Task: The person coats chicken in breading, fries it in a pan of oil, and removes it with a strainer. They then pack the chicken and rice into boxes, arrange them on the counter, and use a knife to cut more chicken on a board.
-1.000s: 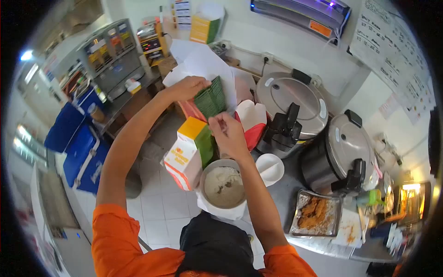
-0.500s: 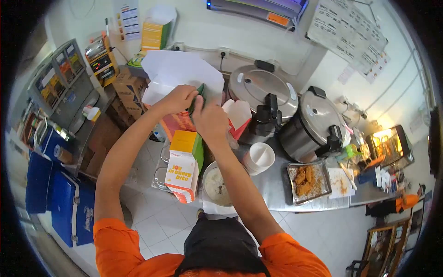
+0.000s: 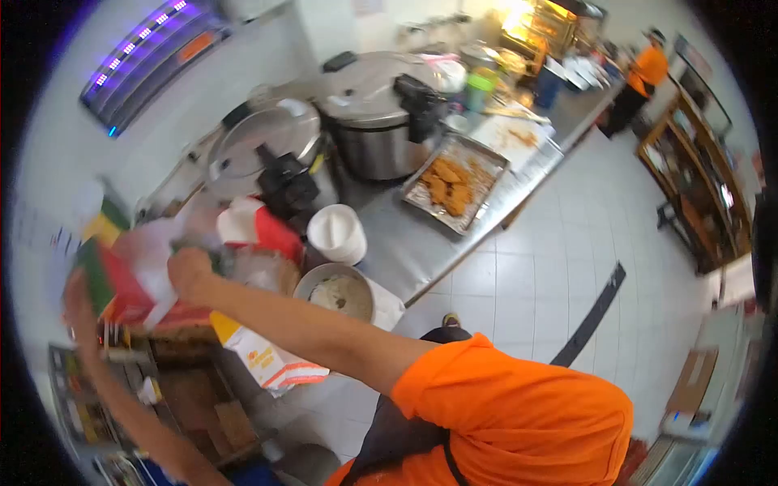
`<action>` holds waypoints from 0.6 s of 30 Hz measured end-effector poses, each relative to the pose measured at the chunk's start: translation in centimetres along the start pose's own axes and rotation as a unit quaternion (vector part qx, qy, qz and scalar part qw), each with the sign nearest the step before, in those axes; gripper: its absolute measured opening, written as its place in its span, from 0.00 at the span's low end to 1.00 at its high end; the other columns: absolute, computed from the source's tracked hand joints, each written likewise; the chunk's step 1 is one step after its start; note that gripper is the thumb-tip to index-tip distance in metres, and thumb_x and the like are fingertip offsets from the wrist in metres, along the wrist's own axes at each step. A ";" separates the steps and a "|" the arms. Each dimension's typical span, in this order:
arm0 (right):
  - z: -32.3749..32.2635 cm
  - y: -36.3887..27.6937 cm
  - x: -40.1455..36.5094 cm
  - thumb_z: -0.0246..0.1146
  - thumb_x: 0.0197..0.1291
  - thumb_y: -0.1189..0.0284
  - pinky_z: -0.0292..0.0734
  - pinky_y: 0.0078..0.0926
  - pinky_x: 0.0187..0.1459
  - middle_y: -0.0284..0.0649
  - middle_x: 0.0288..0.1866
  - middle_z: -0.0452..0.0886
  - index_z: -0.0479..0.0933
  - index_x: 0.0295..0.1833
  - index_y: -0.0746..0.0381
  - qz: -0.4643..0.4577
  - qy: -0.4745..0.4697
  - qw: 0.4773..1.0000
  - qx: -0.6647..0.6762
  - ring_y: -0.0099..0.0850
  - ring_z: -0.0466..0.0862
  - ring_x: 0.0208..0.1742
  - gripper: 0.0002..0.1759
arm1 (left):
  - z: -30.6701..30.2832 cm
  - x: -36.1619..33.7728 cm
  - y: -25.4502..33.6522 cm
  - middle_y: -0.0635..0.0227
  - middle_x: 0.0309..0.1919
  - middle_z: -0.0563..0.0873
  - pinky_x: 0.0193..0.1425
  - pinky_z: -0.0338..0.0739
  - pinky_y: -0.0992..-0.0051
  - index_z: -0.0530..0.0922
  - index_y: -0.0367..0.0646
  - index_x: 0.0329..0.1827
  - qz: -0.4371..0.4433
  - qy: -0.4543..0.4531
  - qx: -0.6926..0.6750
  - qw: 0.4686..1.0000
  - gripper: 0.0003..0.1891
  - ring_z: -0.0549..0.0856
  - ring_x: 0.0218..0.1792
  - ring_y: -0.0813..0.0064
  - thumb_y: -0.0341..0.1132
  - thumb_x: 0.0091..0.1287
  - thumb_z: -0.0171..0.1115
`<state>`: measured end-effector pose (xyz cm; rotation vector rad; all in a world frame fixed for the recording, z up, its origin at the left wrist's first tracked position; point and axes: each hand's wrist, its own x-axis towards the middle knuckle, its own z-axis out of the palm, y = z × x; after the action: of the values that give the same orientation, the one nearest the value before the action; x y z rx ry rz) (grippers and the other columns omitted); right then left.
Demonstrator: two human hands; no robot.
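Smeared by motion, my right hand (image 3: pixel 190 271) is curled over the white paper sheets (image 3: pixel 154 243), with a dark green item (image 3: pixel 197 245) showing just behind its fingers. I cannot make out what kind of item it is. My left hand (image 3: pixel 79 304) is at the far left, against a red and green carton (image 3: pixel 97 279); its fingers are blurred. Below my right forearm lies a white and yellow printed box (image 3: pixel 263 356). A bowl of rice (image 3: pixel 336 296) stands beside the forearm, near a stack of white cups (image 3: pixel 336 233) and a red-and-white carton (image 3: pixel 259 227).
Two large lidded steel cookers (image 3: pixel 377 121) stand along the wall. On the steel counter (image 3: pixel 421 255) is a foil-lined tray (image 3: pixel 412 188) of fried pieces. A lit food warmer (image 3: pixel 535 32) is farther along. A person in orange (image 3: pixel 648 69) stands beyond the counter.
The view has swung to the right and tilted. My hands, together at the dark green item before, are now apart, with my left hand farther left at the red and green carton.
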<state>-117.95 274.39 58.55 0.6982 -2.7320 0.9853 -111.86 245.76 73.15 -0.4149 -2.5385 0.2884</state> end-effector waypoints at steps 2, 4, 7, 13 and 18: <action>-1.4 2.9 -2.5 0.58 0.59 0.66 0.81 0.43 0.40 0.51 0.32 0.83 0.82 0.33 0.64 -0.070 0.063 0.989 0.113 0.47 0.85 0.37 0.13 | -10.5 -0.2 6.5 0.56 0.65 0.72 0.70 0.63 0.66 0.69 0.40 0.69 -0.174 0.034 -0.149 0.973 0.23 0.70 0.66 0.64 0.43 0.77 0.46; -7.6 5.8 -9.4 0.54 0.65 0.61 0.79 0.43 0.41 0.52 0.33 0.82 0.78 0.39 0.67 -0.020 0.111 0.931 0.346 0.52 0.83 0.37 0.18 | -14.8 -0.9 16.3 0.56 0.56 0.78 0.64 0.69 0.69 0.74 0.38 0.62 -0.215 0.061 -0.164 0.961 0.21 0.77 0.58 0.65 0.44 0.77 0.48; -14.2 12.9 -21.3 0.54 0.68 0.55 0.75 0.37 0.49 0.51 0.43 0.79 0.68 0.59 0.66 -0.069 -0.023 0.860 0.505 0.43 0.81 0.47 0.26 | -12.5 -4.2 25.2 0.55 0.53 0.81 0.63 0.70 0.69 0.76 0.35 0.59 -0.225 0.037 -0.093 0.969 0.19 0.78 0.57 0.64 0.41 0.74 0.55; -24.6 28.8 -41.3 0.63 0.65 0.59 0.66 0.32 0.65 0.46 0.73 0.52 0.32 0.79 0.58 0.004 -0.062 0.770 0.635 0.35 0.61 0.72 0.52 | -0.8 2.7 66.4 0.64 0.16 0.74 0.26 0.66 0.74 0.73 0.33 0.26 -0.104 -0.189 -0.456 0.863 0.12 0.71 0.22 0.83 0.32 0.67 0.58; -30.2 45.1 -52.6 0.67 0.62 0.63 0.74 0.35 0.59 0.46 0.71 0.60 0.37 0.79 0.58 0.166 0.205 0.748 0.609 0.35 0.70 0.64 0.52 | 5.8 8.8 90.6 0.63 0.25 0.82 0.34 0.76 0.75 0.76 0.31 0.35 -0.079 -0.313 -0.696 0.642 0.16 0.80 0.27 0.77 0.37 0.74 0.52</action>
<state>-93.52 343.70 40.92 0.0091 -1.5397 2.6262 -101.00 332.35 46.66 -0.6638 -2.8547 -2.0593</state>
